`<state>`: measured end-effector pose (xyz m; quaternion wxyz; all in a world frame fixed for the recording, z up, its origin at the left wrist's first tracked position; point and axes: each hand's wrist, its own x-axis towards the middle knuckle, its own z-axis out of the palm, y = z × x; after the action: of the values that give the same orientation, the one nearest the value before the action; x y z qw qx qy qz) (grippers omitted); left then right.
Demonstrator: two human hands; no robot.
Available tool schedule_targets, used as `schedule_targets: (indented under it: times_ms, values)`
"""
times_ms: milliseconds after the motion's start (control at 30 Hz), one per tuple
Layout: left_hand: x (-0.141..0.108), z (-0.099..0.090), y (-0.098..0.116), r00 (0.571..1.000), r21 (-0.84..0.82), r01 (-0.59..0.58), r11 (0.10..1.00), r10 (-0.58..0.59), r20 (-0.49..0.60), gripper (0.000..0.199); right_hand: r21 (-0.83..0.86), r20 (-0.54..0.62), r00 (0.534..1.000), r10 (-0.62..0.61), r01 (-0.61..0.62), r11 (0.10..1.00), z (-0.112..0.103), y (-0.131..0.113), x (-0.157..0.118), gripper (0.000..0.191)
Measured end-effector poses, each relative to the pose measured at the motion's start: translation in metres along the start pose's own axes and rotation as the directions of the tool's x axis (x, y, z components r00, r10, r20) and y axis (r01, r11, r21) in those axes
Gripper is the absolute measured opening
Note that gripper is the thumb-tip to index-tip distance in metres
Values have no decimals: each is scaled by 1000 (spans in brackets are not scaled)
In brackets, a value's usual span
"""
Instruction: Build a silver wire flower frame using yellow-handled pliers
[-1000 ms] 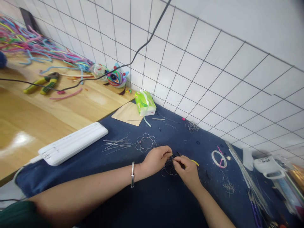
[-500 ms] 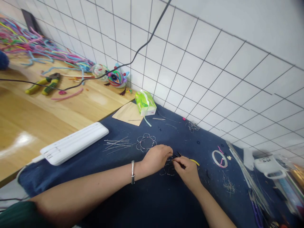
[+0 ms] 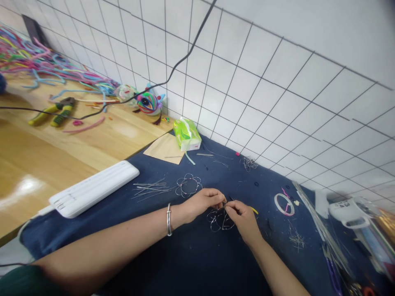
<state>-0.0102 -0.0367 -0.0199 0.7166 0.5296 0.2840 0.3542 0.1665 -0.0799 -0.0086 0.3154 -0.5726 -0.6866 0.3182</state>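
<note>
My left hand [image 3: 207, 201], with a silver bangle at its wrist, pinches the upper edge of a looped wire flower [image 3: 219, 222]. Opposite it, my right hand [image 3: 242, 213] has thumb and finger closed on the same wire piece, its tips nearly meeting the left ones. The thin loops hang below the fingertips over dark blue cloth. Behind the hands a yellow-handled tool [image 3: 254, 210] lies mostly hidden. A finished-looking wire flower [image 3: 188, 186] rests flat beyond my left hand, beside a bunch of straight wires [image 3: 151, 188].
A white power bank-like box [image 3: 95, 189] lies at left. Yellow-green pliers [image 3: 55, 113] and pipe cleaners [image 3: 40, 61] are on the wooden table. A green tissue pack [image 3: 187, 135] stands by the tiled wall. At right are a white ring [image 3: 284, 204], long wires and purple-handled scissors [image 3: 332, 271].
Both hands have drawn closer at the fingertips. The wire flower between them now shows more of its loops, hanging lower. The view has shifted slightly.
</note>
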Motion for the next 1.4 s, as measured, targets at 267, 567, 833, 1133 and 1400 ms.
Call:
schedule_targets:
  times_ms: [267,567,833,1133,1400]
  values:
    - [-3,7,-7,998,-125,51,991,-54,-20,17,80,-32,997,67,-65,995,1,2,-1,21]
    - [-1,7,-9,997,16,38,999,-36,-72,18,-20,47,999,-15,16,1000,1,-4,-2,22]
    - [0,4,-9,987,90,62,994,-48,-155,22,-357,-11,990,-143,129,925,-21,17,-10,25]
    - [2,0,-9,982,144,69,987,-42,-182,22,-871,109,964,-242,209,444,-37,76,-33,42]
    - [4,-5,-4,979,173,31,984,5,-205,21,-709,34,978,-207,169,685,-42,54,-18,31]
